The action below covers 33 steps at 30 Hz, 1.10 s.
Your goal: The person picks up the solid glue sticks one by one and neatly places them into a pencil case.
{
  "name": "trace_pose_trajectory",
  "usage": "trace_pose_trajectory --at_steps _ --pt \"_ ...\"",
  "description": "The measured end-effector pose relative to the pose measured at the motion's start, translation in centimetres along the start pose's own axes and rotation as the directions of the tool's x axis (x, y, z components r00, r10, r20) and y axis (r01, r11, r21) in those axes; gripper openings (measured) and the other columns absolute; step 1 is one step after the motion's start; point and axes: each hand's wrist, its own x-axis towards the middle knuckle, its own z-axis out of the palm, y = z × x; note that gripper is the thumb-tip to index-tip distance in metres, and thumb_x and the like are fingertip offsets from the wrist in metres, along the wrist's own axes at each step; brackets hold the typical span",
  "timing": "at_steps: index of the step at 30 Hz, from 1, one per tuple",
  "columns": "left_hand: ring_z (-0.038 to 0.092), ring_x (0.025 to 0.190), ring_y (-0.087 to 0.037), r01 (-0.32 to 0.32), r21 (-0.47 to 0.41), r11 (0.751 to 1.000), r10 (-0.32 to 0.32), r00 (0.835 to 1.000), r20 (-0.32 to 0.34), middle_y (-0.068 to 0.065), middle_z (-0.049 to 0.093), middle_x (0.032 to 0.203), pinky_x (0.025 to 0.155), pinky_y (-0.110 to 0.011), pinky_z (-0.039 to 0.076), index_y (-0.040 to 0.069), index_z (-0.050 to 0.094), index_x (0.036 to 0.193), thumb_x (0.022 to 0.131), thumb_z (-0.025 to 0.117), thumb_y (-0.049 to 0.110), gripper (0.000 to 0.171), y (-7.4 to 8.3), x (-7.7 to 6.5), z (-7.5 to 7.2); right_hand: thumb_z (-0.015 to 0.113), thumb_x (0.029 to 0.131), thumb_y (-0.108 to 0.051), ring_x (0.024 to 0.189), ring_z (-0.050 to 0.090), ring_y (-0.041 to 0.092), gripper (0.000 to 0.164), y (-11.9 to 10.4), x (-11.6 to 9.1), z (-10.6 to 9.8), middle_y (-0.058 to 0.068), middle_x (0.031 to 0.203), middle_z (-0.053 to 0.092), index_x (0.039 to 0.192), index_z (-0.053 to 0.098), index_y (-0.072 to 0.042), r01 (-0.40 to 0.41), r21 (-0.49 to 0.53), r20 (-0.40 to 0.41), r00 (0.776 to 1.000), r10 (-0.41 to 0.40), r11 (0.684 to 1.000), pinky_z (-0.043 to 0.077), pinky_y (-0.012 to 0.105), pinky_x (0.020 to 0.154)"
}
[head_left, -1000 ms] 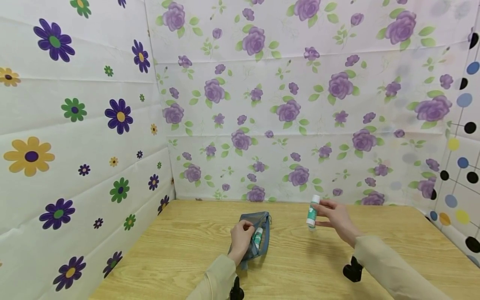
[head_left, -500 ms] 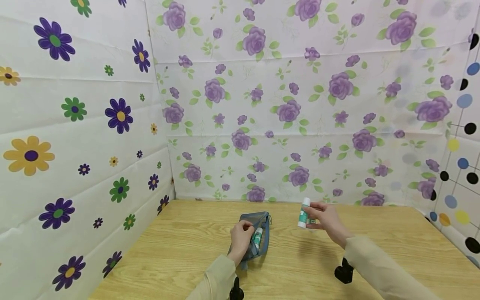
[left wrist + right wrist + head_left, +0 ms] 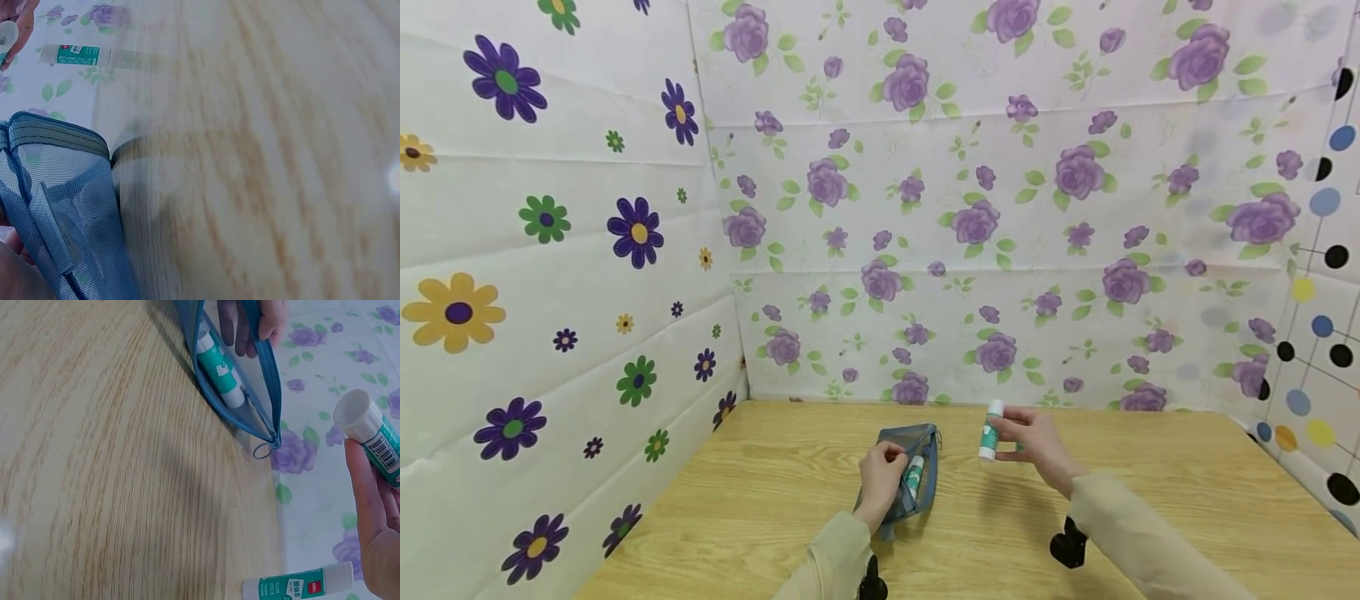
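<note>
My left hand (image 3: 882, 479) pinches the edge of a blue mesh zip pouch (image 3: 933, 479) on the table. The pouch's mouth gapes, and a green-and-white glue stick (image 3: 220, 372) lies inside; whether a second is behind it, I cannot tell. To the right, my right hand (image 3: 1039, 443) holds another glue stick (image 3: 991, 430) nearly upright above the table, between thumb and fingers. One more glue stick (image 3: 300, 584) stands on the table, mostly hidden behind my right hand in the head view but plain in the left wrist view, beyond the pouch (image 3: 75, 200).
The wood-grain table (image 3: 760, 475) ends at a back wall covered in purple-rose cloth (image 3: 880, 333). A daisy-print cloth (image 3: 572, 275) closes the left side, and a dotted one (image 3: 1315, 400) the right. A zipper pull ring (image 3: 264, 450) hangs off the pouch's end.
My right hand has moved left toward the pouch, carrying its glue stick. The standing glue stick is now more covered by that hand. My left hand and the pouch have stayed put.
</note>
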Motion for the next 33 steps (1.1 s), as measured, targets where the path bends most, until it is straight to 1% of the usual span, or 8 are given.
trace_pose_trajectory --at_steps 4,9,17,28,33 --pt "0.049 0.06 -0.014 0.004 0.007 1.0 -0.004 1.0 -0.003 0.0 0.055 0.07 0.054 -0.03 0.041 -0.001 0.064 0.084 0.082 0.058 0.001 0.007 0.0 0.1 0.0 0.06 0.087 -0.014 0.087 0.057 0.031 0.046 0.2 0.1 0.4 0.019 0.103 0.054 0.124 0.045 0.01 -0.021 0.018 -0.003 1.0 0.021 1.0 0.049 0.043 0.069" --pt "0.049 0.061 -0.014 0.008 0.011 1.0 -0.008 1.0 -0.008 0.0 0.055 0.07 0.055 -0.03 0.042 0.0 0.064 0.084 0.081 0.058 0.001 0.007 0.0 0.1 0.1 0.061 0.087 -0.015 0.09 0.055 0.033 0.049 0.6 0.3 0.8 0.02 0.106 0.051 0.124 0.042 0.012 -0.043 0.039 -0.013 0.999 0.043 0.998 0.049 0.042 0.069" --pt "0.049 0.061 -0.014 0.015 0.014 1.0 -0.015 1.0 -0.005 0.0 0.054 0.071 0.055 -0.03 0.042 -0.001 0.063 0.085 0.082 0.058 0.001 0.007 0.0 0.3 0.1 0.06 0.088 -0.016 0.092 0.055 0.034 0.05 0.9 0.3 1.4 0.021 0.109 0.05 0.124 0.041 0.012 -0.049 0.023 -0.013 0.999 0.049 0.999 0.049 0.04 0.07" --pt "0.048 0.059 -0.014 0.013 0.003 1.0 -0.013 1.0 -0.002 0.0 0.054 0.07 0.053 -0.03 0.041 -0.001 0.063 0.084 0.082 0.058 0.001 0.006 -0.1 0.3 0.1 0.06 0.087 -0.012 0.087 0.057 0.034 0.042 1.7 0.3 2.1 0.02 0.1 0.054 0.118 0.047 0.013 -0.062 0.021 0.005 0.998 0.062 0.998 0.049 0.042 0.067" --pt "0.048 0.059 -0.014 0.015 0.005 1.0 -0.015 1.0 -0.002 0.0 0.054 0.07 0.053 -0.03 0.041 -0.001 0.064 0.084 0.082 0.058 0.001 0.006 -0.1 0.3 0.0 0.061 0.087 -0.012 0.087 0.057 0.035 0.042 1.9 0.3 2.6 0.021 0.1 0.052 0.118 0.048 0.013 -0.079 0.035 0.006 0.997 0.079 0.996 0.049 0.043 0.067"
